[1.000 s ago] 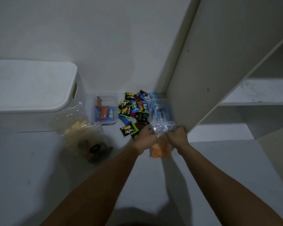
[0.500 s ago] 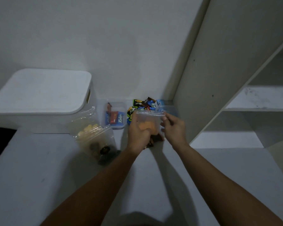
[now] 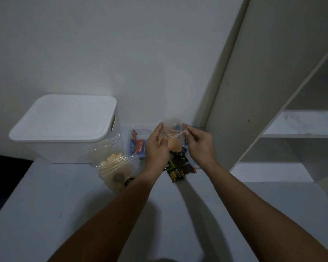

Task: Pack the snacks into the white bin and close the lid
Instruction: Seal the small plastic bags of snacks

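Note:
The white bin (image 3: pixel 51 148) stands at the back left with its white lid (image 3: pixel 68 118) on top. Both hands hold a clear zip bag of orange snacks (image 3: pixel 173 139) above the snack pile. My left hand (image 3: pixel 156 147) grips the bag's left side. My right hand (image 3: pixel 200 146) pinches its top edge on the right. Under the hands lie dark snack packets (image 3: pixel 178 168). A clear bag with yellow and dark snacks (image 3: pixel 116 165) leans by the bin. A clear tub (image 3: pixel 137 144) with red and blue packets sits behind.
Everything rests on a white tabletop (image 3: pixel 45 214) against a white wall. A white shelving unit (image 3: pixel 273 129) rises on the right, its side panel close to my right hand. The table's left edge drops into a dark gap (image 3: pixel 0 176).
Both hands have lifted the orange snack bag from the table up over the pile. The bag's top is now spread between my hands. The camera has tilted up.

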